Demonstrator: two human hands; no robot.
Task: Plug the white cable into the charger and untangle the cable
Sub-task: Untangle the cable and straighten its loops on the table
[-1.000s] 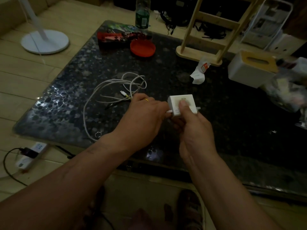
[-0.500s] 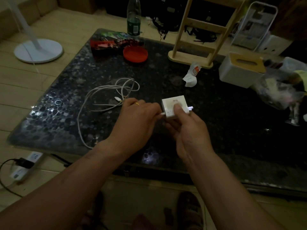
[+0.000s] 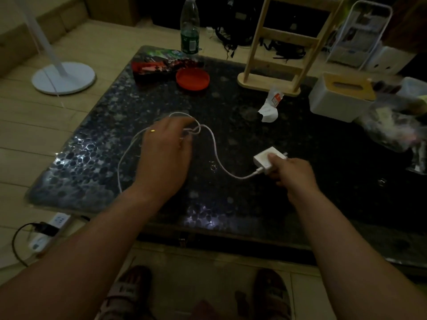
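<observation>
From where I sit, the plug looks already seated: the thin white cable (image 3: 216, 155) enters the lower-left face of the small white square charger (image 3: 265, 158), which my right hand (image 3: 288, 174) pinches between thumb and fingers just right of centre frame, above the dark speckled stone table (image 3: 231, 204). So what remains, I judge, is the untangling, and that turns on where the knot lies. From the charger the cable runs left and then up the frame in an S-curve to a knotted bunch of loops at centre-left, and that bunch sits right at the fingertips of my left hand (image 3: 165, 155), which is clearly the nearer hand. Its fingers are curled loosely over the loops; whether they actually grip a strand I cannot tell, as the hand is blurred and covers them. A further long loop sweeps down and left of that hand toward the lower-left table edge. The cable's long axis thus runs roughly left to right between my hands.
</observation>
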